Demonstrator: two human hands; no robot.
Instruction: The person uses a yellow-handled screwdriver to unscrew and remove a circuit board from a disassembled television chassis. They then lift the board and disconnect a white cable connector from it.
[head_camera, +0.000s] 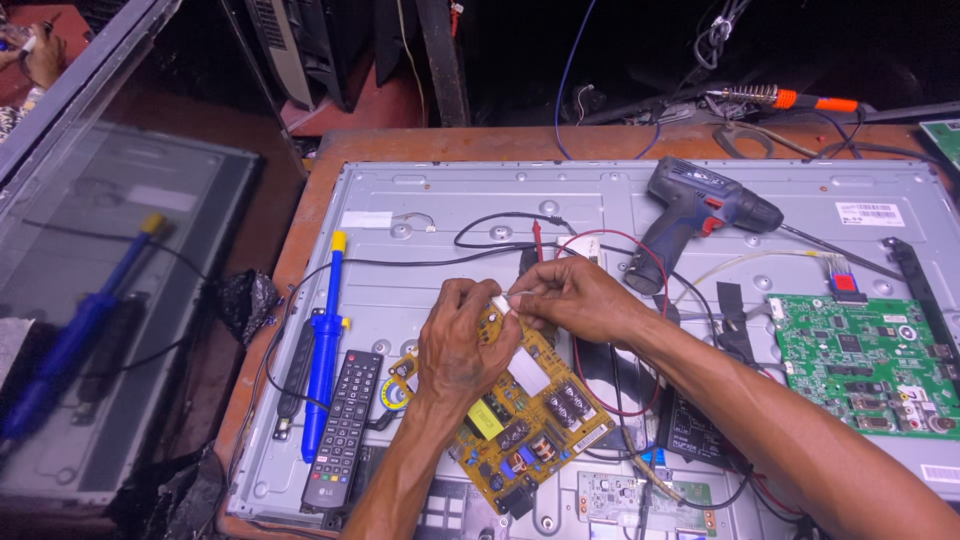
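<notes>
Over the yellow power board (520, 410), on the metal TV back panel (420, 200), my left hand (462, 345) and right hand (570, 298) pinch a small white connector (501, 303) between them. I'd judge it wants steady, even pressure, keeping the red wire (655, 270) slack.

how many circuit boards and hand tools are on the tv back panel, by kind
Yellow circuit board under both hands: 1
Green circuit board: 1
Small pale green board at the near edge: 1
Blue cordless drill: 1
Blue and yellow desoldering pump: 1
Black remote control: 1
Total: 6
</notes>
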